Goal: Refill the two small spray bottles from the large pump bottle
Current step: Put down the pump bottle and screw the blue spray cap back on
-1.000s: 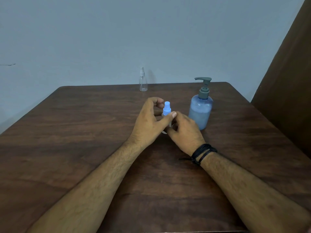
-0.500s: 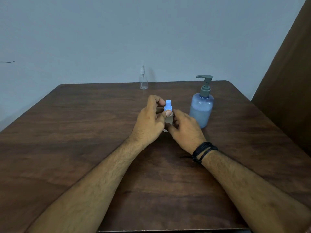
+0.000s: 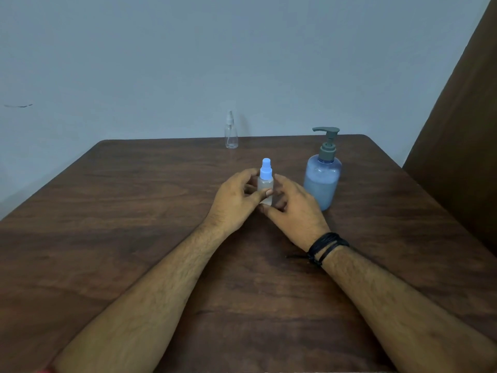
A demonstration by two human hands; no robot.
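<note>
A small translucent spray bottle with a blue cap [image 3: 265, 184] stands upright near the middle of the brown wooden table [image 3: 134, 224]. My left hand [image 3: 236, 203] wraps its left side, thumb across the body. My right hand [image 3: 294, 211] cups its right side, fingers at the lower part. Just to the right stands the large pump bottle [image 3: 322, 181], pale blue liquid inside, grey pump on top, untouched. A second small clear spray bottle [image 3: 231, 133] with a clear top stands alone at the table's far edge.
A pale blue wall rises behind the table. A dark brown panel [image 3: 462, 157] stands along the right side. My right wrist carries a black cord bracelet [image 3: 326, 247].
My fingers have slid down from the blue cap to the bottle's body, so more of the bottle shows. The pump bottle and the far bottle have stayed put.
</note>
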